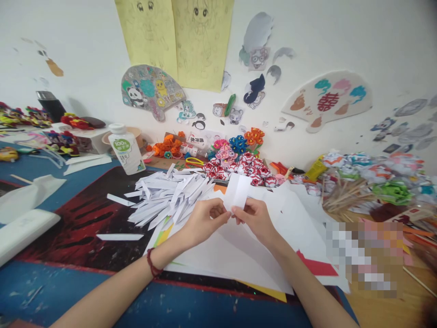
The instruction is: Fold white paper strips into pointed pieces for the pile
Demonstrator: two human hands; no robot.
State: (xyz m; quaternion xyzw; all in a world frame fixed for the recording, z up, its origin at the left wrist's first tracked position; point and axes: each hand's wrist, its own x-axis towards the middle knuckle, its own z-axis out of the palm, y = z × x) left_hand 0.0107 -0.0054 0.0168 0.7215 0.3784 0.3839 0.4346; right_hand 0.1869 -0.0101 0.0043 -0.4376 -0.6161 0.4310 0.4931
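Observation:
Both of my hands pinch one small white paper slip [238, 190] that stands upright above the table's middle. My left hand [204, 222] grips its lower left edge with thumb and forefinger. My right hand [255, 218] holds the lower right edge. A red cord bracelet [152, 264] circles my left wrist. Under my hands lie large white paper sheets [235, 259] over coloured sheets. A heap of folded white paper strips [169, 197] sits just left of my left hand.
A white bottle with a green label [126, 149] stands at the back left. Paper flowers [239, 157] crowd the back by the wall. Wooden sticks [343, 193] and green paper pieces [392, 191] lie at the right. A white flat object [23, 230] rests at the left edge.

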